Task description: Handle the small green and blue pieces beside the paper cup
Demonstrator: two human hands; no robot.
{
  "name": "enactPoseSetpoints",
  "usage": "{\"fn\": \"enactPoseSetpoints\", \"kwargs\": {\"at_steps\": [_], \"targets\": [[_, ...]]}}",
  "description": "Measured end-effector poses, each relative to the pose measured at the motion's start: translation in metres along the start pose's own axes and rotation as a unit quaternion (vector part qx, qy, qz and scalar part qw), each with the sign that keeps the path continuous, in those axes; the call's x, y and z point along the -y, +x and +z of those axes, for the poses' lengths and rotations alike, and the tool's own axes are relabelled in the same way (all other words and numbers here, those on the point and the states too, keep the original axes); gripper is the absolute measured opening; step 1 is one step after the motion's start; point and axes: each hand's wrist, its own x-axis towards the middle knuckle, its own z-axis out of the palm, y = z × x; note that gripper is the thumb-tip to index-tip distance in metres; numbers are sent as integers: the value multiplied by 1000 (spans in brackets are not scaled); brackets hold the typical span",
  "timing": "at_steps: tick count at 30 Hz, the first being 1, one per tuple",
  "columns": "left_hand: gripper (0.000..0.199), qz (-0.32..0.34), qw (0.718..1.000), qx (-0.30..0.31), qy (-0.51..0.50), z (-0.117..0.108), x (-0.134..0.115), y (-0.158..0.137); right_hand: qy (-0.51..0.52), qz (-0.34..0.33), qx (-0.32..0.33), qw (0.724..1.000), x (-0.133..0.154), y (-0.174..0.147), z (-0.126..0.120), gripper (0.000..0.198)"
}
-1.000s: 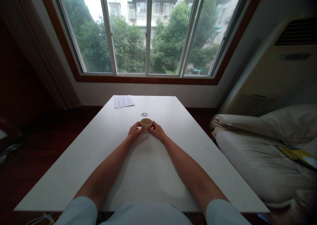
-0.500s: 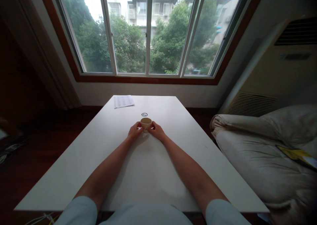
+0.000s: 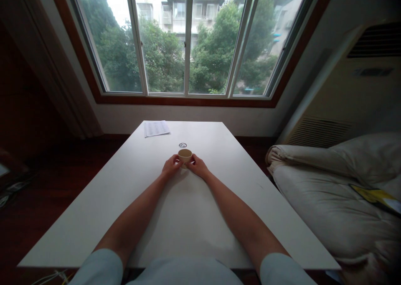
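Observation:
A small beige cup stands upright toward the far half of the white table, its round mouth facing up. My left hand grips its left side, thumb in front. From the right, my right hand closes on the same cup in the same way. The fingers behind the cup are partly hidden. Just beyond the cup lies a small round disc with a dark rim and a printed pattern, touched by neither hand.
Printed paper sheets lie at the table's far left corner. Behind the table is a wide window with a brown frame. A pale padded seat stands along the right side, and loose cables lie on the floor at left.

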Motion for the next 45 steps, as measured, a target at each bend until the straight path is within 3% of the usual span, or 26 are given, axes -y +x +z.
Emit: {"fn": "enactPoseSetpoints", "kwargs": {"at_steps": [24,31,38,45], "targets": [[29,19,1000,6,16,2,10,4,-21,1,-11,1000,-2,0,2,39],[33,15,999,-41,23,7,22,7,-74,-6,-38,997,-8,2,6,30],[24,10,998,-55,38,7,27,9,-112,-15,-57,992,-10,1,7,25],[28,-2,997,-17,79,5,23,8,-110,6,-56,992,-4,0,5,29]]}}
